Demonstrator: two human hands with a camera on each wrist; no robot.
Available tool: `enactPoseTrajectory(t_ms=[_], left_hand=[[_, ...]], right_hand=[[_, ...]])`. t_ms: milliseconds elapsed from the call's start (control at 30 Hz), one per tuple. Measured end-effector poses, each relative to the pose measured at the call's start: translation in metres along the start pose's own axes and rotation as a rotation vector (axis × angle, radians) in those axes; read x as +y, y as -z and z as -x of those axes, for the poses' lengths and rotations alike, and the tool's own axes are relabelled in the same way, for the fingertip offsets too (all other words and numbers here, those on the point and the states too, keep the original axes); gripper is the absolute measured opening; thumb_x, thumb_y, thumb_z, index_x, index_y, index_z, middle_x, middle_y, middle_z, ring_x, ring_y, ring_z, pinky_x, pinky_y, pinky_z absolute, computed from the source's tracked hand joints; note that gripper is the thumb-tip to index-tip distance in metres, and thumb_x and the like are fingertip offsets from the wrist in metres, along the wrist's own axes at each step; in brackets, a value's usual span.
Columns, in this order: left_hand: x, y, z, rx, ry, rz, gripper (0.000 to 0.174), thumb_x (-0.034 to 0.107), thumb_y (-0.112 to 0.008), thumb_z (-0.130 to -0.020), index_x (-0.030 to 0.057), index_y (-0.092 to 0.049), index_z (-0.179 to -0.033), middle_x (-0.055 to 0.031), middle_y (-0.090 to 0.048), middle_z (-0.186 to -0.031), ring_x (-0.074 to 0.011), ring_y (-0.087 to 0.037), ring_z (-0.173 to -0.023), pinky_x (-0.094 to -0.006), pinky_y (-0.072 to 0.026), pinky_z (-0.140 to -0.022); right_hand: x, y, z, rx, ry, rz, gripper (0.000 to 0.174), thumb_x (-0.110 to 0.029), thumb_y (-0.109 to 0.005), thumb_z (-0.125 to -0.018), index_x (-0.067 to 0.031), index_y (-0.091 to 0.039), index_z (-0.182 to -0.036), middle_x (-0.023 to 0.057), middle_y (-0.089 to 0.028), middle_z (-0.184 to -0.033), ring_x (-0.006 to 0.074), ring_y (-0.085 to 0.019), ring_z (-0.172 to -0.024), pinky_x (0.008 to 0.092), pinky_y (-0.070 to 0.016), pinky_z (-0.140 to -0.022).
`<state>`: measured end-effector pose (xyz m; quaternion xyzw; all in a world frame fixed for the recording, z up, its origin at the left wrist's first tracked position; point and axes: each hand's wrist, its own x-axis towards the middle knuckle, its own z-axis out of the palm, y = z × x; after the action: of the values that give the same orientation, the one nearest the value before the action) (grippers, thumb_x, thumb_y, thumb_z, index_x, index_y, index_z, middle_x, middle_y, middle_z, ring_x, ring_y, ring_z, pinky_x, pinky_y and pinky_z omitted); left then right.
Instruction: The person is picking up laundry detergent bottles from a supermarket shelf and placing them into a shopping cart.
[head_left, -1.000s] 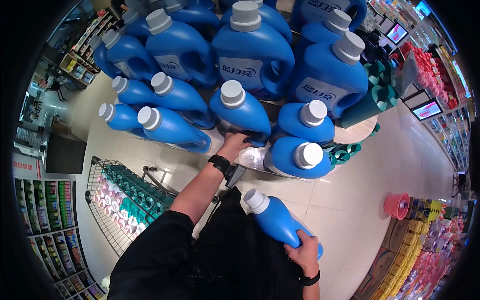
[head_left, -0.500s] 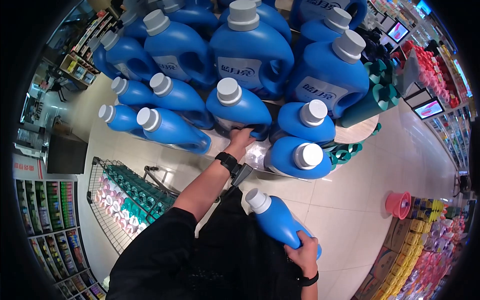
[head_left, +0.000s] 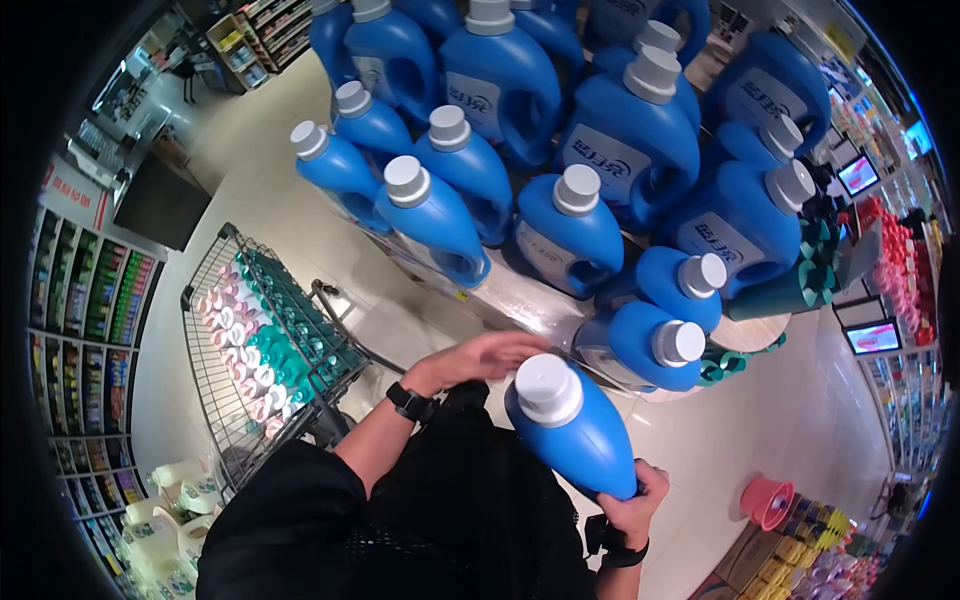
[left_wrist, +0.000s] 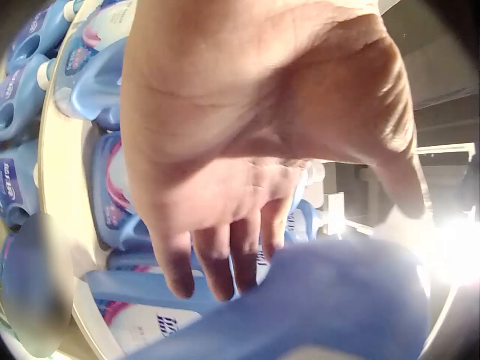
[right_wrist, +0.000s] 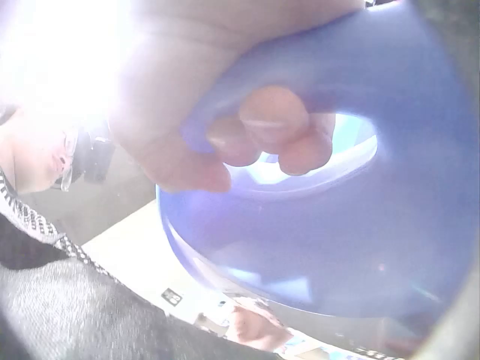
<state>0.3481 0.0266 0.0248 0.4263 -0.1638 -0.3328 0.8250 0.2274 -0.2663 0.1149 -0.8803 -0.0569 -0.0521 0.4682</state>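
Observation:
In the head view my right hand [head_left: 636, 498] grips a blue bottle [head_left: 580, 430] with a white cap, tilted toward the display. The right wrist view shows the fingers [right_wrist: 274, 120] curled through the handle of that bottle [right_wrist: 337, 225]. My left hand [head_left: 482, 360] is beside the cap, fingers extended and holding nothing; whether it touches the cap I cannot tell. Seen from the left wrist, the palm and spread fingers of the left hand [left_wrist: 225, 165] are above a blurred blue bottle [left_wrist: 330, 300]. A blue bottle [head_left: 568, 235] stands on the display beyond the left hand.
More blue bottles [head_left: 625, 150] crowd the round display, whose light edge [head_left: 520, 300] curves in front of me. A wire cart [head_left: 215, 400] with pink and green bottles stands at left. White jugs [head_left: 155, 525] are at lower left, a pink bucket [head_left: 767, 502] at lower right.
My left hand has let go of the bottle on the display and drawn back. The held bottle has risen toward the left hand. The view has turned, shifting the display right.

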Motion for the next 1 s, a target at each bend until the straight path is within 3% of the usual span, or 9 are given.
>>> enactPoseTrajectory(t_ms=[33,67,100,233,333,467,633,867,1000], left_hand=[[0.003,-0.009,0.004,-0.144,-0.103,0.030,0.105,0.032,-0.088,-0.066,0.0023,-0.029,-0.148,-0.0122,-0.038,-0.148,-0.0229,-0.035,-0.137,-0.0384,-0.0257,-0.115],[0.010,-0.017,0.009,-0.086,-0.086,-0.097,0.125,0.013,-0.089,-0.050,0.0046,-0.017,-0.151,-0.0111,-0.030,-0.152,-0.0234,-0.029,-0.141,-0.0375,-0.0230,-0.117],[0.030,-0.028,0.015,0.029,-0.094,-0.462,0.123,0.011,-0.091,-0.048,0.0050,-0.022,-0.149,-0.0118,-0.035,-0.149,-0.0231,-0.033,-0.138,-0.0377,-0.0271,-0.115],[0.050,-0.022,-0.001,0.193,-0.303,-0.554,0.107,0.013,-0.096,-0.042,0.0044,-0.039,-0.133,-0.0110,-0.053,-0.130,-0.0227,-0.051,-0.122,-0.0371,-0.0411,-0.104],[0.079,-0.010,-0.001,0.213,-0.316,-0.615,0.103,0.016,-0.096,-0.043,0.0044,-0.042,-0.129,-0.0086,-0.056,-0.123,-0.0198,-0.053,-0.117,-0.0351,-0.0413,-0.102],[0.098,0.007,-0.001,0.300,-0.356,-0.794,0.096,0.019,-0.095,-0.045,0.0053,-0.045,-0.125,-0.0103,-0.061,-0.116,-0.0206,-0.059,-0.110,-0.0359,-0.0461,-0.095],[0.113,0.026,-0.013,0.414,-0.380,-0.933,0.095,0.023,-0.094,-0.046,0.0068,-0.045,-0.126,-0.0128,-0.063,-0.112,-0.0266,-0.063,-0.106,-0.0374,-0.0486,-0.092],[0.109,0.067,-0.034,0.373,-0.296,-0.929,0.098,0.024,-0.093,-0.049,0.0076,-0.040,-0.130,-0.0150,-0.059,-0.120,-0.0332,-0.059,-0.113,-0.0410,-0.0460,-0.096],[0.098,0.081,-0.043,0.380,-0.234,-0.921,0.100,0.023,-0.093,-0.051,0.0086,-0.036,-0.133,-0.0164,-0.056,-0.123,-0.0345,-0.056,-0.116,-0.0413,-0.0446,-0.098]], right_hand=[[0.000,0.000,-0.008,0.027,0.029,-0.041,0.026,-0.013,-0.073,-0.051,-0.0027,-0.051,-0.058,0.0039,-0.042,-0.047,0.0140,-0.040,-0.039,0.0253,-0.0332,-0.044],[0.002,-0.004,-0.014,0.059,0.044,-0.075,0.028,-0.013,-0.074,-0.051,-0.0027,-0.048,-0.057,0.0022,-0.040,-0.047,0.0112,-0.036,-0.041,0.0244,-0.0298,-0.044],[-0.001,-0.008,-0.021,0.042,0.057,-0.076,0.028,-0.013,-0.074,-0.051,-0.0027,-0.048,-0.057,0.0022,-0.040,-0.047,0.0112,-0.036,-0.041,0.0244,-0.0298,-0.044],[-0.004,-0.028,-0.045,0.113,0.103,-0.178,0.026,-0.012,-0.073,-0.053,0.0005,-0.055,-0.067,0.0010,-0.050,-0.055,0.0078,-0.044,-0.050,0.0224,-0.0341,-0.049],[-0.005,-0.048,-0.066,0.154,0.125,-0.299,0.027,-0.011,-0.073,-0.065,0.0049,-0.064,-0.085,0.0027,-0.061,-0.068,0.0065,-0.053,-0.064,0.0214,-0.0425,-0.061],[-0.035,-0.075,-0.100,0.241,0.007,-0.230,0.015,-0.006,-0.065,-0.074,0.0050,-0.061,-0.084,0.0016,-0.059,-0.074,0.0075,-0.051,-0.071,0.0222,-0.0425,-0.067],[-0.037,-0.094,-0.138,0.218,-0.031,-0.191,0.011,-0.003,-0.060,-0.077,0.0007,-0.050,-0.078,0.0008,-0.051,-0.068,0.0084,-0.045,-0.069,0.0224,-0.0401,-0.065],[-0.027,-0.116,-0.170,0.206,-0.015,0.015,0.019,0.000,-0.058,-0.075,0.0006,-0.053,-0.093,0.0084,-0.059,-0.080,0.0140,-0.053,-0.079,0.0265,-0.0439,-0.077],[-0.016,-0.114,-0.183,0.120,0.004,0.135,0.028,0.004,-0.061,-0.072,0.0012,-0.053,-0.099,0.0211,-0.063,-0.085,0.0337,-0.064,-0.082,0.0343,-0.0488,-0.076]])
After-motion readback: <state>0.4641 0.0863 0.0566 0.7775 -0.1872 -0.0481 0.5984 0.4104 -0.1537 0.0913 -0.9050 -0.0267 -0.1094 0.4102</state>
